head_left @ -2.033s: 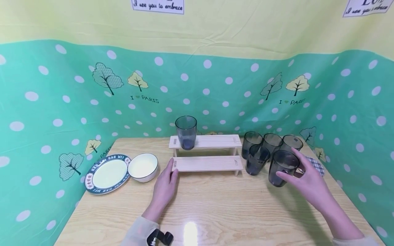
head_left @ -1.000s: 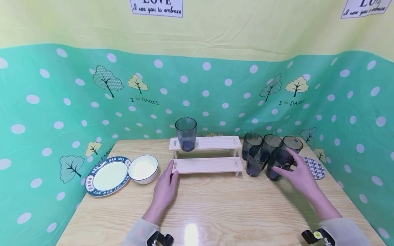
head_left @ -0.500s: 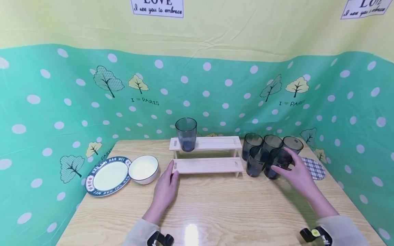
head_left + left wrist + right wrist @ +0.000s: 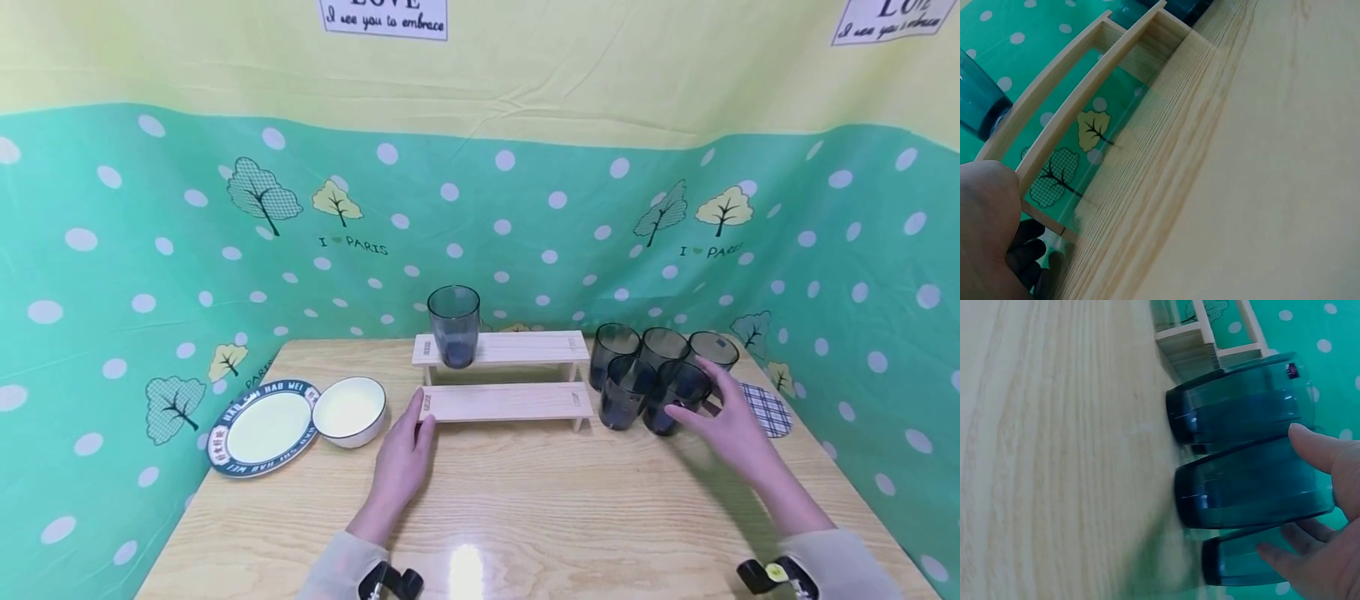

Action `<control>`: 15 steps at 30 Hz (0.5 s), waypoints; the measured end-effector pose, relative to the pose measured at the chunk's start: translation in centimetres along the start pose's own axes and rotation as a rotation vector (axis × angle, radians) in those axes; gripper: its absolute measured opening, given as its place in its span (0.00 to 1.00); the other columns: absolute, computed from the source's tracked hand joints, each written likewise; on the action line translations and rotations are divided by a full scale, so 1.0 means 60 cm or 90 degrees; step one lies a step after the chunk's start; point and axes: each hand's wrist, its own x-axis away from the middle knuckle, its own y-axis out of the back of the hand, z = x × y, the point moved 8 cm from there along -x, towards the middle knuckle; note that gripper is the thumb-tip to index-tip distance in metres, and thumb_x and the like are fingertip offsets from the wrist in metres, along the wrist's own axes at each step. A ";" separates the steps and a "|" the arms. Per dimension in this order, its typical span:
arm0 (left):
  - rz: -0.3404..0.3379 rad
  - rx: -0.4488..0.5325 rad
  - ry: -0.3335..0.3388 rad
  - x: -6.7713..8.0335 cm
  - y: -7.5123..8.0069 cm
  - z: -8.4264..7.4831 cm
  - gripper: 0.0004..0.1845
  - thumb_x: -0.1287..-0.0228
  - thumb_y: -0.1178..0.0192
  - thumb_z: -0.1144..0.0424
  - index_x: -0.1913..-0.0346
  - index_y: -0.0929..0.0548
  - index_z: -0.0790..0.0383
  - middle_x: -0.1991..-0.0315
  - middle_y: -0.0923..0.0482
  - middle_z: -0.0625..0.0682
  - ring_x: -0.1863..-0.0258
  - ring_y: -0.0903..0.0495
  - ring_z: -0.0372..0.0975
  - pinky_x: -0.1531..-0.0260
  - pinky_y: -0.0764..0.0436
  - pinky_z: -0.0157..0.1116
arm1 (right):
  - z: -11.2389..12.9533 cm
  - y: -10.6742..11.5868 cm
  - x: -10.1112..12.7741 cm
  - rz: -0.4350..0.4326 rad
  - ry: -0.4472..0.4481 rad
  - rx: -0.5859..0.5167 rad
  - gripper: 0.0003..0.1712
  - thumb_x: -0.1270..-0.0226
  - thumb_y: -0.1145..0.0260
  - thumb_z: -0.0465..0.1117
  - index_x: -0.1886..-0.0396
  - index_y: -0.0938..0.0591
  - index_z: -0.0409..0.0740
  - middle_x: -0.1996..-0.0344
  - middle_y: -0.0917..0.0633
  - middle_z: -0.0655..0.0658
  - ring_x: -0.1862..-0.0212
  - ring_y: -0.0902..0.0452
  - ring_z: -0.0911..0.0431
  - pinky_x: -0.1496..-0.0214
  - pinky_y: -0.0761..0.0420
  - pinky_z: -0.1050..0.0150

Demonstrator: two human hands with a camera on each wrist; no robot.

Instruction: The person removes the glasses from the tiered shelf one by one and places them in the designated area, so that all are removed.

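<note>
A two-tier wooden rack [image 4: 502,402] stands mid-table, and my left hand [image 4: 401,458] holds the left end of its lower tier, thumb at the front edge. In the left wrist view, some fingers of that hand lie in shadow beside the rack's leg. One dark glass [image 4: 454,329] stands upright on the upper tier. At the right, my right hand [image 4: 731,425] grips the front-right dark glass [image 4: 666,404], thumb on its near side and fingers round its far right side. That glass stands upright on the table, close against another dark glass [image 4: 625,396].
Three more dark glasses, one being the back-left glass [image 4: 611,367], stand behind the front pair. A checked round cloth or mat [image 4: 768,412] lies to their right. A white bowl [image 4: 348,410] and a blue-rimmed plate [image 4: 225,442] are at the left. A patterned curtain [image 4: 502,225] closes off the back.
The right hand brought its glass back and left, from apart and in front to beside the other glasses. Over the last half second it barely moved. My left hand stayed at the rack.
</note>
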 end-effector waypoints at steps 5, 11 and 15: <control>0.004 -0.002 0.003 0.000 -0.002 0.001 0.33 0.09 0.47 0.54 0.12 0.39 0.60 0.19 0.31 0.65 0.21 0.31 0.60 0.20 0.33 0.59 | 0.031 0.021 0.007 -0.033 0.046 0.014 0.60 0.27 0.19 0.47 0.09 0.47 0.40 0.19 0.39 0.22 0.21 0.42 0.22 0.23 0.38 0.24; 0.001 0.004 0.006 -0.002 0.000 0.001 0.33 0.09 0.48 0.54 0.12 0.38 0.61 0.19 0.32 0.64 0.20 0.31 0.59 0.19 0.34 0.59 | 0.078 0.030 0.015 -0.055 0.077 0.021 0.59 0.27 0.19 0.48 0.09 0.45 0.42 0.17 0.39 0.25 0.19 0.42 0.25 0.19 0.42 0.28; 0.008 0.008 0.012 -0.002 -0.002 0.001 0.33 0.09 0.48 0.54 0.12 0.39 0.60 0.18 0.33 0.64 0.19 0.33 0.58 0.18 0.35 0.57 | 0.112 0.025 0.020 -0.057 0.089 0.023 0.59 0.28 0.18 0.49 0.09 0.42 0.43 0.17 0.40 0.27 0.19 0.41 0.25 0.20 0.41 0.26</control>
